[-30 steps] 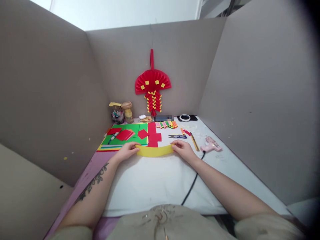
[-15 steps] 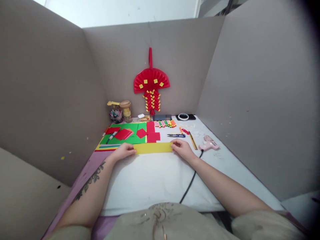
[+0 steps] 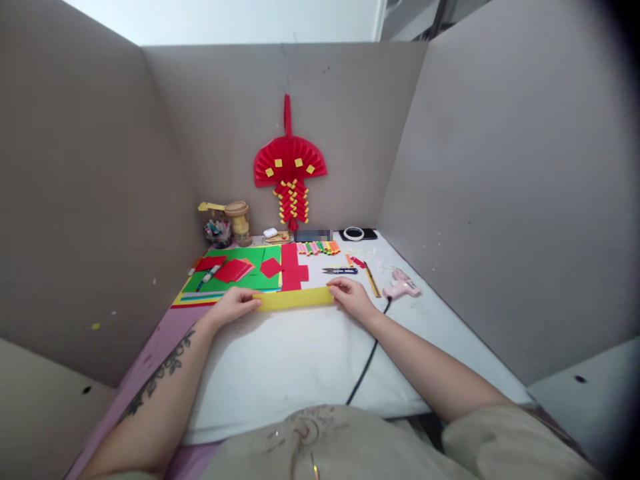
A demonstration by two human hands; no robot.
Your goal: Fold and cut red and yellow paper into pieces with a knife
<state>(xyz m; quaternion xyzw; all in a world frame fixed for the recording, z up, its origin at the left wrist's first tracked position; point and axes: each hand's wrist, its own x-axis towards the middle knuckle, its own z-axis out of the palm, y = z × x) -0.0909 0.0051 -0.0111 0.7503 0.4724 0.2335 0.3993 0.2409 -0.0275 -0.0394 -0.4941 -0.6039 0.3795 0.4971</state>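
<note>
Provisionally, I rate the yellow strip (image 3: 295,300) between left hand (image 3: 235,305) and right hand (image 3: 354,297) light, creasable; both pinch its ends, correctly.

A red fan-shaped ornament (image 3: 291,160) hangs against the grey panel (image 3: 210,93) at upper centre. Left of centre, a lidded cup (image 3: 241,225) stands beside a jar of pens (image 3: 217,234); right of centre, a white ring (image 3: 345,234) overlaps a flat black object (image 3: 371,234).
</note>
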